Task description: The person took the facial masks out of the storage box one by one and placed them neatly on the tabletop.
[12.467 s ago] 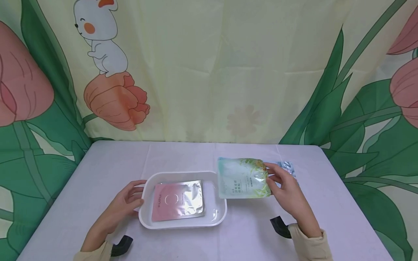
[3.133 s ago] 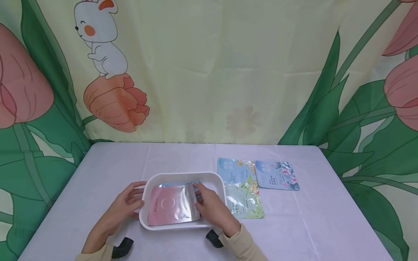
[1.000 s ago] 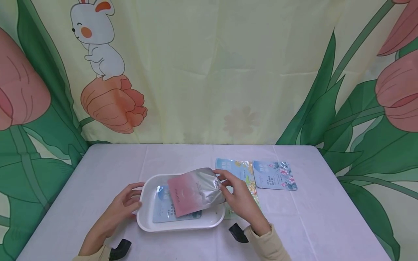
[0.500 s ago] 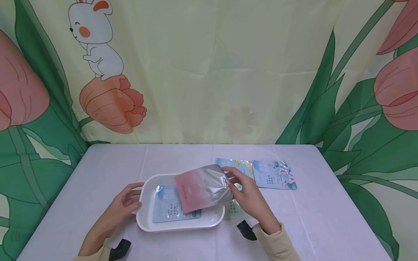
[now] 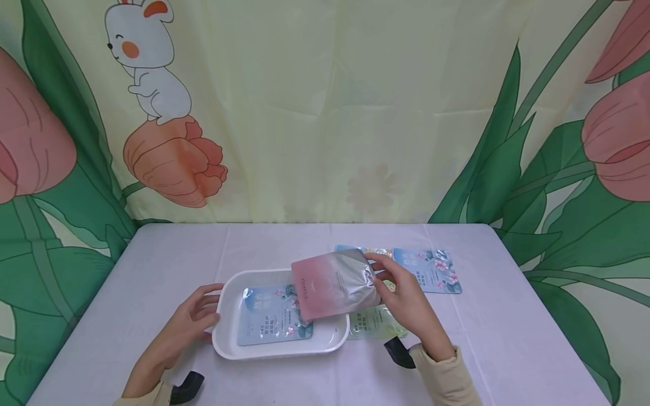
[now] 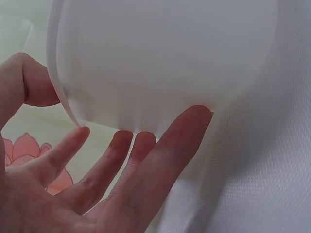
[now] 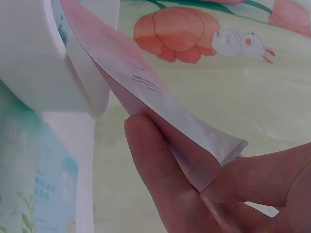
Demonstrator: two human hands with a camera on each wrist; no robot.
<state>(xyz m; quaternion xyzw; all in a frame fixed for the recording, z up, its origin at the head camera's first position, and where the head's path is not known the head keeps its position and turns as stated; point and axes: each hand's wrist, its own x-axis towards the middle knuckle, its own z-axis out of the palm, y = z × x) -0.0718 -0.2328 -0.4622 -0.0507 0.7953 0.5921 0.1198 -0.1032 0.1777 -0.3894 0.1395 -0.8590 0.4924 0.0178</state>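
My right hand (image 5: 406,293) pinches the silver end of a pink-and-silver sheet mask sachet (image 5: 330,285), thumb on one face and fingers on the other in the right wrist view. The sachet is raised and tilted over the right part of a white tray (image 5: 231,338). Inside the tray lies a blue flowered sachet (image 5: 271,318), its right edge partly covered. At the tray's left end rests my left hand (image 5: 190,318). Its fingertips touch the outer wall and rim of the tray (image 6: 160,58) in the left wrist view.
Right of the tray lies a green sachet (image 5: 373,324), with a light-blue one (image 5: 350,247) behind it, mostly hidden by the held sachet and hand. Another blue flowered sachet (image 5: 429,270) lies farther right on the white tablecloth (image 5: 497,338). A printed curtain (image 5: 304,113) hangs behind.
Earlier, a green sachet was set down right of the tray. Since then the right hand has lifted the pink-and-silver sachet out and moved it rightward, uncovering the blue one. The left hand stays put.
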